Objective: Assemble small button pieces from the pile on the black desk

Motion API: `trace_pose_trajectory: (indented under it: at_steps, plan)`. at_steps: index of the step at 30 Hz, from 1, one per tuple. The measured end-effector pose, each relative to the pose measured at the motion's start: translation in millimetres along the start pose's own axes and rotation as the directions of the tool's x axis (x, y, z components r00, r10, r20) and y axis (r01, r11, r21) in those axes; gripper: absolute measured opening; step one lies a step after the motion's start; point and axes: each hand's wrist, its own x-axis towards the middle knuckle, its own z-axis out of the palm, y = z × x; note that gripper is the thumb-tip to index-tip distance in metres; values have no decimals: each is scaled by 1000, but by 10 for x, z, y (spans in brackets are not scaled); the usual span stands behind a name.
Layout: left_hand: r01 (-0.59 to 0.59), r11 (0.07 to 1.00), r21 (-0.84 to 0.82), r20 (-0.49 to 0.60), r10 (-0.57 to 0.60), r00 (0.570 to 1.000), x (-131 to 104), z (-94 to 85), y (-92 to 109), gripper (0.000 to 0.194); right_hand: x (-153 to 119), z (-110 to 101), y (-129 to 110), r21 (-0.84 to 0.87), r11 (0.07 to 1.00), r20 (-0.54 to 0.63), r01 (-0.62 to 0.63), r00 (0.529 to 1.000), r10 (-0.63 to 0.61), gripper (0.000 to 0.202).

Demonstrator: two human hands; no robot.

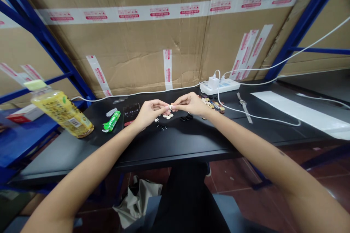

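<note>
Both hands meet over the black table, fingertips pinched around one small white piece [170, 107]. My left hand [152, 112] grips its left side and my right hand [190, 104] its right side. Just beneath them lie several cream-white pieces [168, 116]. Small black pieces [186, 117] rest below my right hand, and tiny dark and silver bits [162, 127] lie nearer the table's front edge. Partly hidden behind my right wrist is a pile of cream and brown pieces [209, 102]. The exact shape of the held piece is too small to tell.
A phone [130, 113] showing a timer, a green packet [112, 121] and a yellow drink bottle [64, 111] are at the left. A white power strip [220, 86] with cables stands at the back. Rightward lie a wristwatch [243, 105] and a white sheet [303, 114].
</note>
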Motion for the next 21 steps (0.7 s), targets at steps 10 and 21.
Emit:
trace_pose_trajectory:
  at_steps: [10, 21]
  plan:
    - [-14, 1000, -1, 6, 14, 1000, 3, 2, -3, 39, -1, 15, -26, 3, 1000, -5, 0, 1000, 0, 38]
    - [-90, 958, 272, -94, 119, 988, 116, -173, -107, 31, -21, -64, -90, -300, 951, -12, 71, 997, -78, 30]
